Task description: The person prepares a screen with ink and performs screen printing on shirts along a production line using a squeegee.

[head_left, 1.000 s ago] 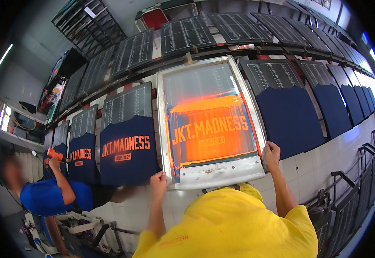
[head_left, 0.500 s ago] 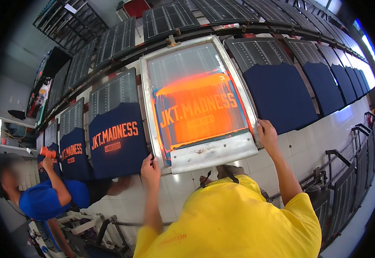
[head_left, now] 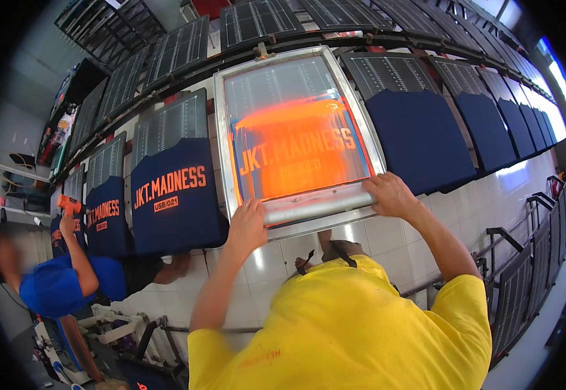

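Note:
A silver-framed printing screen [head_left: 367, 133] lies on a pallet in front of me, its mesh spread with bright orange ink [head_left: 289, 153] over a lettered design. Across the near end of the screen rests a wide metal squeegee [head_left: 318, 205]. The fingers of my left hand [head_left: 248, 225] are wrapped over its left end, and my right hand [head_left: 392, 194] grips its right end. The squeegee's blade edge is hidden from view. Dark cloth under the mesh is only partly visible.
To the left, a navy shirt [head_left: 198, 218] with orange lettering lies on its pallet. Plain navy shirts [head_left: 419, 140] line the pallets at right. At far left a person in blue [head_left: 68, 286] holds an orange heat gun [head_left: 70, 205]. Black racks [head_left: 523, 286] stand at right.
Both hands have moved from the sides of the screen frame onto the ends of the squeegee. The squeegee's near face has tipped up. The person in blue still holds the orange tool.

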The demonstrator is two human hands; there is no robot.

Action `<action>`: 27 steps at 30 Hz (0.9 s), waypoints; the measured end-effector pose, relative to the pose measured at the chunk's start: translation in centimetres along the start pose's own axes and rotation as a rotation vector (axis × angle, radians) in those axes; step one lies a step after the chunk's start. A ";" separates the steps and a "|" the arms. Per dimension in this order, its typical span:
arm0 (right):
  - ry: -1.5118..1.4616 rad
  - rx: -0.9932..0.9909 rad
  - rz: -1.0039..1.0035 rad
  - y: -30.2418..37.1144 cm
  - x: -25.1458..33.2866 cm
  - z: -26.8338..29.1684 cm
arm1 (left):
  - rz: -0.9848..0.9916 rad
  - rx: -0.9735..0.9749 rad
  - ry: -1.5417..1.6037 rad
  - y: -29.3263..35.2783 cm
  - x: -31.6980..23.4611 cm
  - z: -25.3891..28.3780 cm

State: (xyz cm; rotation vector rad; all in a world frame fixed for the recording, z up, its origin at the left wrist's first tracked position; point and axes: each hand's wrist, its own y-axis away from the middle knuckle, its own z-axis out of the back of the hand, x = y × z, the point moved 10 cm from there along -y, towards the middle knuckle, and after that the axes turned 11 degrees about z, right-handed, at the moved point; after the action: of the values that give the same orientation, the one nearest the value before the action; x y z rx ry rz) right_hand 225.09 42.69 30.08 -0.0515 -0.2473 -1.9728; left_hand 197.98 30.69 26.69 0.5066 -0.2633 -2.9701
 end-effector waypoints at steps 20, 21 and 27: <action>0.097 -0.420 -0.026 2.0 0.8 0.0 | -0.019 -0.359 0.004 2.3 -0.4 -1.4; 0.099 -0.424 -0.018 1.5 0.2 0.0 | -0.020 -0.362 -0.005 1.8 -0.1 -1.5; 0.093 -0.385 -0.031 -4.4 -5.9 0.6 | -0.028 -0.368 -0.048 -5.2 1.4 0.6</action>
State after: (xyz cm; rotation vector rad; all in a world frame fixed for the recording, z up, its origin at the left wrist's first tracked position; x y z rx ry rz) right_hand 223.44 49.82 29.15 -0.2048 0.1954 -2.0231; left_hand 196.01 35.70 25.78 0.3949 0.2845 -2.9566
